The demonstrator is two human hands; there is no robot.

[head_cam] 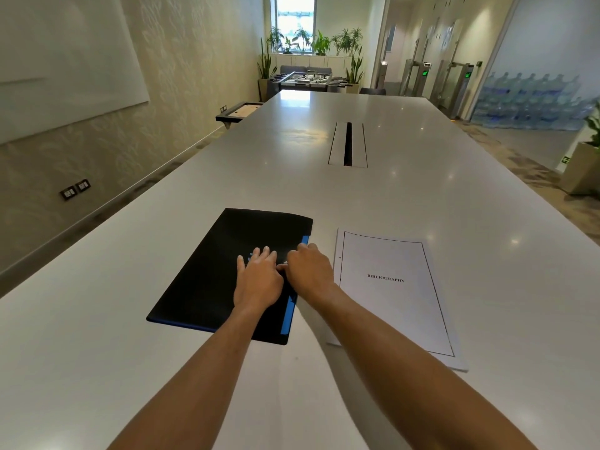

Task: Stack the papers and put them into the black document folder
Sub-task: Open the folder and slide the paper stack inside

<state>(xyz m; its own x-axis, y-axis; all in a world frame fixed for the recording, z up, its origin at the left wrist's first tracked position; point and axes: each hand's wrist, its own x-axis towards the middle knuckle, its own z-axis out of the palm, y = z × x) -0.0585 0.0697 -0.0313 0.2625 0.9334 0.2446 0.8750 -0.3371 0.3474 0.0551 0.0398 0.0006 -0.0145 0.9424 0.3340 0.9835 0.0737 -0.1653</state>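
A black document folder (214,280) with a blue edge lies closed on the white table, left of centre. My left hand (258,274) rests flat on its cover, fingers spread. My right hand (308,271) sits at the folder's right blue edge, fingers curled at that edge; whether it pinches the flap I cannot tell. To the right lies a stack of white papers (393,293), the top sheet printed with "BIBLIOGRAPHY" inside a black border. The stack is squared, with a lower sheet peeking out at the bottom and left.
The long white table (324,190) stretches far ahead, with a cable slot (348,144) in its middle. A wall with a whiteboard runs along the left. Potted plants and a foosball table stand at the far end.
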